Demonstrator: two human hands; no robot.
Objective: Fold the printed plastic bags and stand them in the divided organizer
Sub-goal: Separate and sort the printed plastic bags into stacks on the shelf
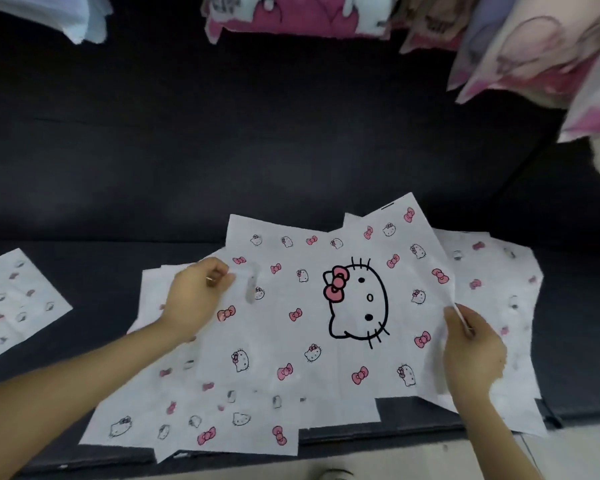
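Note:
A white plastic bag (329, 306) printed with a large cat face and pink bows lies flat on top of a pile of similar bags (187, 420) on a dark sofa seat. My left hand (196, 294) pinches the top bag's left edge by the cut-out handle. At the bag's right edge my right hand (471, 348) pinches the plastic between thumb and fingers. The divided organizer is not in view.
One more printed bag (18, 299) lies apart at the far left of the dark seat (257, 150). Pink and white printed cushions (534, 53) and folded cloth (66, 15) sit along the sofa back. Pale floor (413, 459) shows below the seat's front edge.

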